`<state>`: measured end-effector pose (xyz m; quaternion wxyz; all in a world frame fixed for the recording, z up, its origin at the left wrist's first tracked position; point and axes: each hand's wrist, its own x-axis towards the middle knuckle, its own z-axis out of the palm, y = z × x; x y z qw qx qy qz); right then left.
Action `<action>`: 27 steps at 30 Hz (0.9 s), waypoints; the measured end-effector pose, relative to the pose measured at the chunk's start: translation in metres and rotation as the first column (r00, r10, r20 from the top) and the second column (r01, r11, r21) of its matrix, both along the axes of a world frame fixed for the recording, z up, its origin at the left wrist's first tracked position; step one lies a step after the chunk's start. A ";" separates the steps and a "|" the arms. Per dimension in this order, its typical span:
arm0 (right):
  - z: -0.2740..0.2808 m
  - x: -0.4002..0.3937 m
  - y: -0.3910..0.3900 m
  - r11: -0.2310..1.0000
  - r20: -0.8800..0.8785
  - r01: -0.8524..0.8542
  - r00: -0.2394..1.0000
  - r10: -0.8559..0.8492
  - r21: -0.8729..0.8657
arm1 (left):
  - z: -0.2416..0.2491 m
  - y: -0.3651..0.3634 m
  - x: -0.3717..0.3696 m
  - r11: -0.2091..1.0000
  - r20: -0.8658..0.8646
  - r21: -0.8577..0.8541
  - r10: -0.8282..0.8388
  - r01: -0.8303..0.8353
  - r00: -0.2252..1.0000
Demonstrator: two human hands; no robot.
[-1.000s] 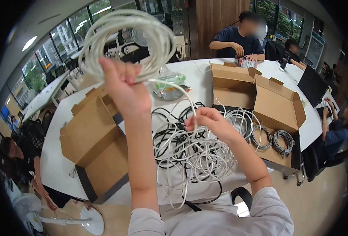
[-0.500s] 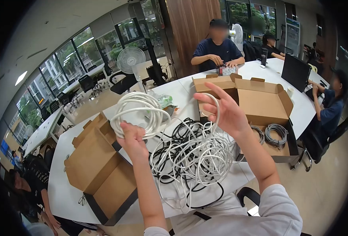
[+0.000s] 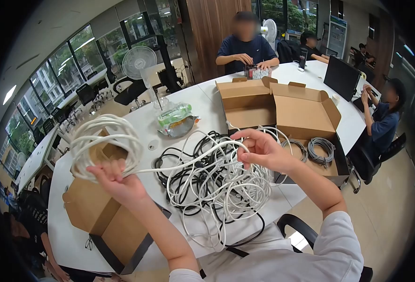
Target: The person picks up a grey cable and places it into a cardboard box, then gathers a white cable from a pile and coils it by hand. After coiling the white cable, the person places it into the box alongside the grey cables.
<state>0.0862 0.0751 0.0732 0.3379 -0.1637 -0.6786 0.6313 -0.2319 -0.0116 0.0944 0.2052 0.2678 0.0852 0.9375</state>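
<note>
My left hand (image 3: pixel 116 181) is closed on a coil of white cable (image 3: pixel 102 145), held up over the left side of the table. One strand of that cable (image 3: pixel 188 162) runs right to my right hand (image 3: pixel 261 150), which pinches it above a tangled pile of white and black cables (image 3: pixel 217 183) on the white table (image 3: pixel 207 108).
An open cardboard box (image 3: pixel 92 211) sits under my left hand. A second open box (image 3: pixel 301 113) at the right holds grey cable coils (image 3: pixel 320 150). A green packet (image 3: pixel 175 117) and a fan (image 3: pixel 139 63) stand further back. Other people sit at the far side and right edge.
My left hand has dropped and swung left with the coil. My right hand came down from open and raised to pinching the strand over the pile.
</note>
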 end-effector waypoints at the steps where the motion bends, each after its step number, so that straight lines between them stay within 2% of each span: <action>1: -0.012 -0.006 0.003 1.000 -0.001 0.015 1.000 -0.015 0.001 | 0.004 -0.006 -0.002 1.000 0.002 0.007 0.025 -0.025 1.000; 4: -0.022 -0.020 -0.008 0.996 0.136 0.077 0.987 -0.083 0.047 | 0.007 -0.021 -0.012 0.995 0.005 0.033 0.090 -0.090 0.996; 7: -0.025 -0.033 -0.015 0.936 0.327 -0.012 0.938 -0.111 0.352 | 0.006 -0.030 -0.023 0.991 -0.009 0.069 0.113 -0.112 0.994; 8: -0.023 -0.037 -0.015 0.920 0.380 -0.043 0.917 -0.118 0.389 | 0.005 -0.031 -0.026 0.988 -0.004 0.076 0.134 -0.133 0.991; 12: -0.035 -0.050 -0.003 0.957 0.483 -0.075 0.873 -0.073 0.280 | 0.002 -0.038 -0.033 0.988 -0.083 0.146 0.064 -0.051 0.994; 15: -0.028 -0.052 0.005 0.983 0.323 0.001 0.944 -0.062 0.185 | 0.006 -0.036 -0.024 0.990 -0.041 0.122 0.070 -0.064 0.997; 17: -0.020 -0.052 0.007 0.990 0.127 0.060 0.989 -0.076 0.128 | 0.010 -0.032 -0.015 0.994 0.007 0.063 0.093 -0.093 0.996; 19: -0.001 -0.048 0.004 0.973 -0.035 0.146 0.989 -0.142 0.177 | 0.010 -0.025 -0.010 0.990 0.008 -0.021 0.137 -0.137 0.991; 21: 0.015 -0.041 0.005 0.946 -0.099 0.252 0.967 -0.237 0.202 | 0.009 -0.017 -0.005 0.988 0.000 -0.072 0.138 -0.138 0.990; 22: 0.023 -0.036 0.009 0.928 -0.134 0.308 0.949 -0.285 0.212 | 0.006 -0.013 -0.006 0.990 -0.032 -0.080 0.111 -0.114 0.993; 23: 0.035 -0.027 0.019 0.979 -0.290 0.203 0.938 -0.191 0.011 | 0.005 -0.010 -0.007 0.993 -0.063 -0.108 0.038 -0.045 0.997; 25: 0.040 -0.022 0.031 0.982 -0.309 0.186 0.933 -0.183 -0.018 | 0.003 -0.005 -0.006 0.980 -0.121 -0.178 -0.116 0.093 0.986; 26: 0.041 -0.023 0.036 0.959 -0.287 0.270 0.929 -0.236 0.087 | 0.000 -0.003 -0.008 0.963 -0.179 -0.185 -0.230 0.197 0.957; 27: 0.040 -0.024 0.042 0.919 -0.269 0.345 0.919 -0.289 0.192 | -0.001 -0.002 -0.008 0.944 -0.163 -0.175 -0.309 0.281 0.937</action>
